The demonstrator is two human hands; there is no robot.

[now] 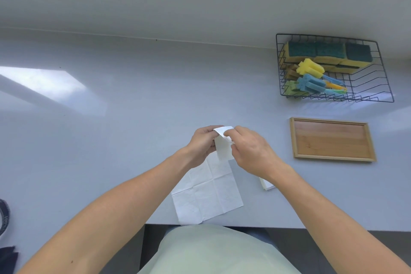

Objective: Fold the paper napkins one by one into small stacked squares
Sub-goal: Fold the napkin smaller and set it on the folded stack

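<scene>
Both of my hands hold a small folded white napkin [223, 144] above the table. My left hand [201, 144] grips its left edge, and my right hand [249, 149] pinches its top corner with thumb and forefinger. Beneath them an unfolded white napkin [208, 193] with crease lines lies flat, reaching the table's near edge. Part of a folded white napkin stack [266, 184] peeks out from under my right forearm; most of it is hidden.
A wooden tray [364, 140] lies to the right. Behind it, a black wire basket [378, 78] holds sponges and sponge brushes. The white table [111, 140] meets a wall at the back. Dark objects sit at the lower left edge.
</scene>
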